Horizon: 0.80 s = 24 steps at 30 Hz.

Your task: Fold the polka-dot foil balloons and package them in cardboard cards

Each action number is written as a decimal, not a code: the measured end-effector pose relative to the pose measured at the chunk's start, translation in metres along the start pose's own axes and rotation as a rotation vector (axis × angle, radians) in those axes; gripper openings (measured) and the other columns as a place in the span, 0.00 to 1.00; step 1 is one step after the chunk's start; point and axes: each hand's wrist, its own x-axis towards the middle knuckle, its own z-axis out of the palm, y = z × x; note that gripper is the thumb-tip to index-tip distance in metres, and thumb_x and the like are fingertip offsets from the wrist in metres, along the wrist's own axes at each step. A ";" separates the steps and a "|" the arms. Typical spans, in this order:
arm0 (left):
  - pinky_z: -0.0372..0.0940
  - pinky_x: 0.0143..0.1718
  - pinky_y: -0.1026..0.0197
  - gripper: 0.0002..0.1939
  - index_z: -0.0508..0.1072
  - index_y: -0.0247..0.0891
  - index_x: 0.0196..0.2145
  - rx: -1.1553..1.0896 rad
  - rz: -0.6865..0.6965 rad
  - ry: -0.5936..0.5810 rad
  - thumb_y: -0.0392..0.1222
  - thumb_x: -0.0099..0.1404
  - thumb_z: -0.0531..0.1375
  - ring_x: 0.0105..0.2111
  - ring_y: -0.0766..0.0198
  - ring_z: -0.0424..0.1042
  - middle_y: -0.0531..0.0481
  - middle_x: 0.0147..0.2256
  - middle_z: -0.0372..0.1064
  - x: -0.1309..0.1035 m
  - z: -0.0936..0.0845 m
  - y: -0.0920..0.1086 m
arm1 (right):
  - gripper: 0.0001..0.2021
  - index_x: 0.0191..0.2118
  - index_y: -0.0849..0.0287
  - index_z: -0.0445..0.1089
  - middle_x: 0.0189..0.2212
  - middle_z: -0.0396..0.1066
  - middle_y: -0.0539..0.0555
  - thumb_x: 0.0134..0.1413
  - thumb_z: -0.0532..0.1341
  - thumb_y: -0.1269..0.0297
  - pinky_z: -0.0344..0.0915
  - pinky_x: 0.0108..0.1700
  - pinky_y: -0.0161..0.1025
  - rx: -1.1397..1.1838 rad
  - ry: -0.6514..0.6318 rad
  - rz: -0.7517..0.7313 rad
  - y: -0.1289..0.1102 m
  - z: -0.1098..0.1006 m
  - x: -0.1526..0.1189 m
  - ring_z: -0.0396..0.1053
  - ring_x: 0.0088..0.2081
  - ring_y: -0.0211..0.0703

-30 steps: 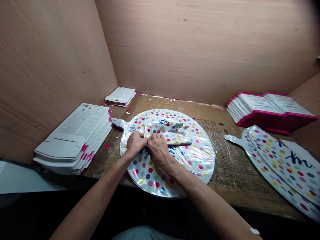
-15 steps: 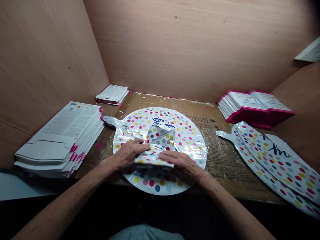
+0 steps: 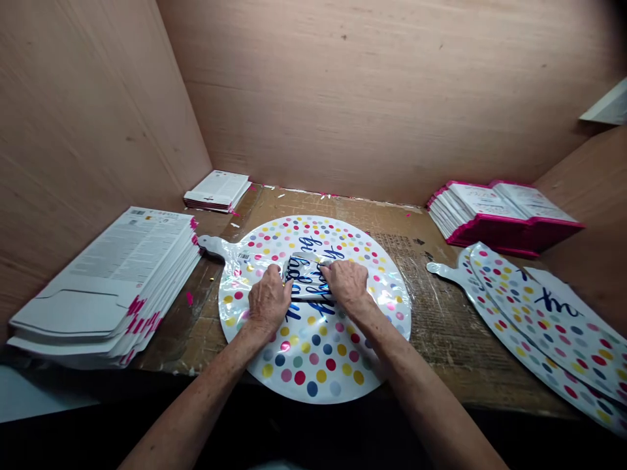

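Observation:
A flat, round foil balloon (image 3: 318, 356) lies in front of me, white with coloured dots and blue script, its neck pointing left. On top of it is a small, shiny folded foil balloon (image 3: 307, 288). My left hand (image 3: 269, 297) is closed on the left end of this folded balloon, thumb toward the middle. My right hand (image 3: 347, 281) pinches the opposite end, its knuckles bent. The fingers of both hands hide the ends of the fold.
Stacked white printed card sleeves (image 3: 98, 281) stand at the left, with a smaller stack (image 3: 218, 188) behind. Pink-edged packets (image 3: 499, 209) lean at the back right. More dotted balloons (image 3: 553, 326) overlap at the right. Wooden panels (image 3: 367, 91) enclose the cardboard-covered table (image 3: 431, 352).
The folded balloon has become smaller and moved farther from me. My hands have gone from lying flat on it to gripping its two ends.

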 end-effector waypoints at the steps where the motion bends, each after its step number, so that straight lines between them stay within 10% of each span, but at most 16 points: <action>1: 0.65 0.40 0.56 0.16 0.65 0.33 0.50 0.011 0.008 -0.008 0.44 0.68 0.56 0.42 0.51 0.75 0.42 0.40 0.74 0.000 0.001 0.000 | 0.19 0.47 0.67 0.72 0.44 0.71 0.71 0.65 0.53 0.57 0.62 0.45 0.47 -0.014 0.033 -0.006 -0.003 -0.004 0.006 0.69 0.46 0.58; 8: 0.66 0.41 0.56 0.17 0.66 0.34 0.49 -0.094 0.010 0.043 0.46 0.66 0.59 0.41 0.53 0.74 0.44 0.37 0.74 -0.002 0.002 -0.008 | 0.14 0.44 0.59 0.72 0.48 0.69 0.61 0.59 0.62 0.54 0.60 0.44 0.37 -0.042 -0.097 -0.413 -0.012 -0.032 0.037 0.67 0.46 0.49; 18: 0.66 0.31 0.63 0.17 0.73 0.34 0.37 -0.935 -0.042 0.035 0.52 0.60 0.60 0.30 0.62 0.74 0.48 0.30 0.75 -0.025 -0.006 -0.009 | 0.11 0.43 0.59 0.68 0.37 0.73 0.54 0.62 0.58 0.57 0.57 0.35 0.35 0.371 -0.118 -0.511 -0.015 -0.015 -0.039 0.67 0.35 0.42; 24: 0.66 0.33 0.61 0.16 0.73 0.37 0.39 -0.530 -0.045 0.240 0.53 0.66 0.56 0.31 0.60 0.74 0.47 0.32 0.76 -0.047 -0.057 -0.066 | 0.15 0.31 0.56 0.67 0.27 0.70 0.50 0.62 0.52 0.52 0.58 0.32 0.36 0.626 -0.073 -0.536 0.000 0.009 -0.062 0.66 0.29 0.41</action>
